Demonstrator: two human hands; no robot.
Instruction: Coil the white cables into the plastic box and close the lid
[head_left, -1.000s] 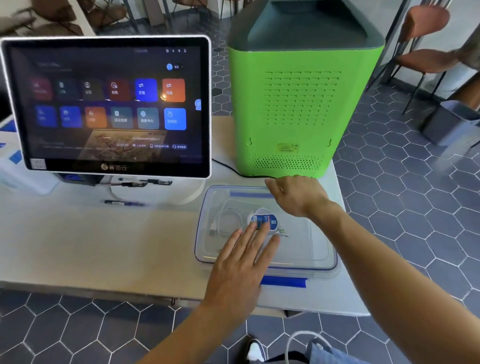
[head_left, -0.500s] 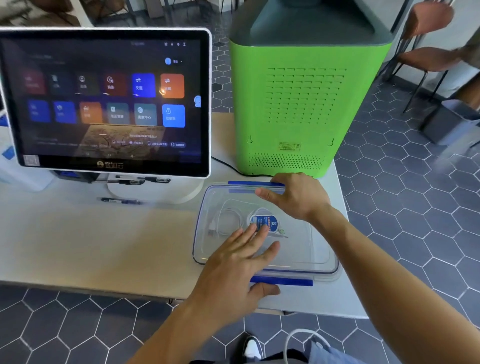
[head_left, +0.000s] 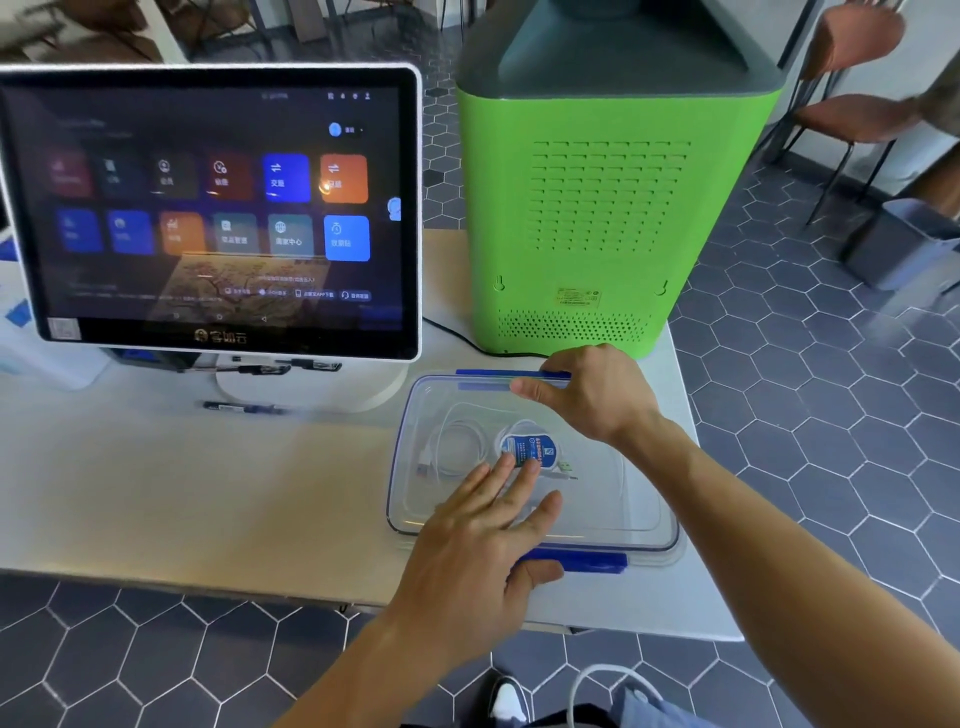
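A clear plastic box (head_left: 641, 501) with blue clasps sits at the table's near right, its lid resting on top. Through the lid I see the coiled white cables (head_left: 457, 441) and a round blue label (head_left: 537, 448). My left hand (head_left: 478, 545) lies flat on the lid with fingers spread, its thumb hooked under the front blue clasp (head_left: 592, 562). My right hand (head_left: 592, 395) is at the far edge, thumb stretched along the lid and fingers curled over the back blue clasp (head_left: 488, 375).
A green machine (head_left: 613, 208) stands just behind the box, its black cord (head_left: 457, 338) trailing on the table. A touchscreen monitor (head_left: 208, 208) on a white stand fills the left, with pens (head_left: 244, 407) below it. The table's edge is close to the box's front and right.
My left hand slid back toward the front edge and its thumb dropped under the front clasp. My right hand shifted onto the back clasp with the thumb extended.
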